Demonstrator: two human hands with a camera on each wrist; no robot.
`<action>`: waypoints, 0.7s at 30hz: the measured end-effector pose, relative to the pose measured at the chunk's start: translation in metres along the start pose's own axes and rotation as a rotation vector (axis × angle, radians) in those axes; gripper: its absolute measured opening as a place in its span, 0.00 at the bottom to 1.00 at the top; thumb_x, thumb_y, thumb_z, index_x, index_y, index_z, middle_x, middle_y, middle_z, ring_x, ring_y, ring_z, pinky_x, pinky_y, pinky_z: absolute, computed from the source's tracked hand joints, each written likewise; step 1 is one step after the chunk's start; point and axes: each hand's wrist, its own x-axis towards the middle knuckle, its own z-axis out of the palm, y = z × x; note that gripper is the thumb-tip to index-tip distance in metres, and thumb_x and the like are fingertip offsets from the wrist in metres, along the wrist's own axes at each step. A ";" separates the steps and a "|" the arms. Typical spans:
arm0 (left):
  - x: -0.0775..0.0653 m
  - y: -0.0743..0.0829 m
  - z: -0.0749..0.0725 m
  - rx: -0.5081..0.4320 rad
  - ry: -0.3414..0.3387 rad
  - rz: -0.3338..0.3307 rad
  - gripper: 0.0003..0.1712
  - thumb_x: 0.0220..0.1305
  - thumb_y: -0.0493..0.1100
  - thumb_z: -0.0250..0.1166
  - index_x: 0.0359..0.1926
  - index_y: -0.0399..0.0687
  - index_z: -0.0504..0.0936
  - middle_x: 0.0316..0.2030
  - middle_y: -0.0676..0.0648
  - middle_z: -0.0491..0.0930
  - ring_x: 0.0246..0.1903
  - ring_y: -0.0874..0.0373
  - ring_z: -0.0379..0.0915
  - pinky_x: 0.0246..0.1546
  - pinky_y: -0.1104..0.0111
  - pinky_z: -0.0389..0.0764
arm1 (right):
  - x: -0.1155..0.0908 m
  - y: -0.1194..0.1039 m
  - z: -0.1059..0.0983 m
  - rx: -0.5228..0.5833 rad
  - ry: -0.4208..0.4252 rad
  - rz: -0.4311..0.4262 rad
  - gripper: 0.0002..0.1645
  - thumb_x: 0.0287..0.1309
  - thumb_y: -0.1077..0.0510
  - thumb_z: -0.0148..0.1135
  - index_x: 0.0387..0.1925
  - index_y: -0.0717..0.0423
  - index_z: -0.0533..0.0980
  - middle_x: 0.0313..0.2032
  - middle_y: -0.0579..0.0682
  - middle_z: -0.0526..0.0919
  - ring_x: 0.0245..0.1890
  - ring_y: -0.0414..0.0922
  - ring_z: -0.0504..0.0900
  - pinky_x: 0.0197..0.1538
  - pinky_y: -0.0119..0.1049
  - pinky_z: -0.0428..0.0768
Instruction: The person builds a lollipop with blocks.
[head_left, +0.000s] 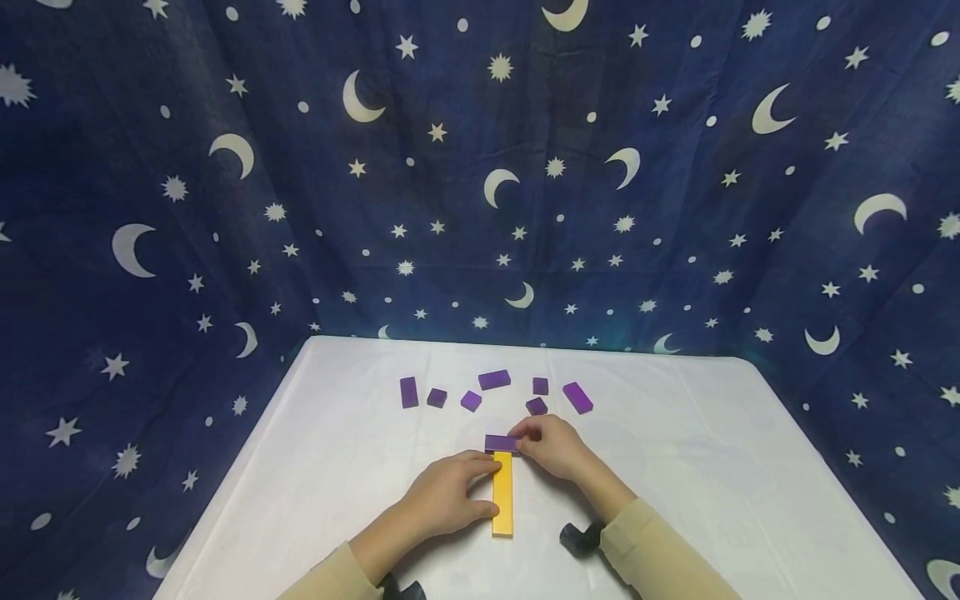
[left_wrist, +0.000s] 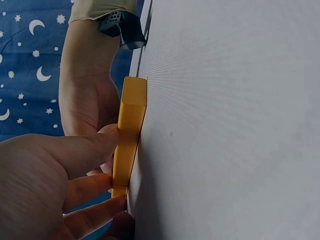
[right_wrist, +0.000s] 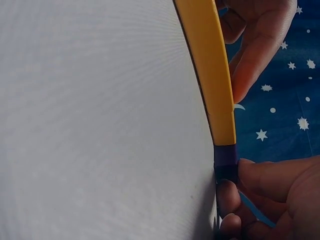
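Note:
A long yellow bar [head_left: 503,500] lies on the white table, its far end up against a purple block [head_left: 498,442] set crosswise, like a T. My left hand [head_left: 448,495] touches the bar's left side, the thumb nearer me and the fingers farther along. In the left wrist view, that thumb and fingers rest on the same side of the yellow bar [left_wrist: 131,115]. My right hand [head_left: 556,447] pinches the right end of the crosswise block between thumb and fingers. The right wrist view has the purple block [right_wrist: 226,155] right at the yellow bar's end, partly behind fingertips.
Beyond my hands, several purple pieces lie in a loose arc, among them an oblong block [head_left: 408,392], a small cube [head_left: 471,401] and another oblong block [head_left: 577,397]. A dark blue curtain [head_left: 450,208] with moons and stars surrounds the white table [head_left: 300,500].

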 end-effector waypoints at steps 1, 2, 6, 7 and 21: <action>0.000 0.000 0.000 -0.002 -0.001 -0.002 0.35 0.62 0.61 0.77 0.68 0.58 0.84 0.67 0.54 0.83 0.66 0.53 0.81 0.68 0.54 0.80 | 0.000 0.000 0.000 0.000 -0.002 -0.001 0.08 0.66 0.58 0.72 0.44 0.42 0.90 0.41 0.42 0.88 0.43 0.43 0.79 0.59 0.54 0.82; 0.000 0.000 0.000 -0.004 -0.003 -0.004 0.36 0.62 0.61 0.77 0.68 0.58 0.84 0.67 0.54 0.83 0.66 0.53 0.81 0.68 0.54 0.80 | 0.000 0.000 0.000 0.001 -0.004 -0.001 0.08 0.66 0.58 0.72 0.44 0.42 0.90 0.40 0.42 0.87 0.42 0.43 0.79 0.59 0.53 0.82; -0.001 0.000 -0.001 -0.012 -0.007 -0.008 0.36 0.62 0.61 0.77 0.69 0.58 0.84 0.67 0.54 0.83 0.67 0.53 0.81 0.69 0.53 0.79 | 0.000 0.000 0.000 0.005 -0.005 -0.003 0.09 0.66 0.58 0.72 0.44 0.42 0.90 0.40 0.42 0.87 0.42 0.43 0.79 0.58 0.53 0.82; -0.001 0.001 -0.001 -0.013 -0.006 -0.009 0.36 0.62 0.61 0.77 0.69 0.58 0.84 0.67 0.54 0.83 0.67 0.53 0.81 0.69 0.53 0.79 | 0.000 0.000 0.000 0.005 -0.003 -0.003 0.09 0.66 0.58 0.72 0.44 0.41 0.90 0.40 0.42 0.88 0.43 0.43 0.79 0.59 0.54 0.82; -0.001 -0.003 -0.001 -0.044 -0.006 -0.005 0.35 0.63 0.62 0.77 0.69 0.61 0.84 0.67 0.54 0.83 0.68 0.52 0.80 0.70 0.51 0.78 | 0.001 0.000 0.000 0.009 0.003 0.021 0.10 0.71 0.58 0.68 0.45 0.40 0.90 0.45 0.43 0.89 0.48 0.44 0.82 0.64 0.58 0.81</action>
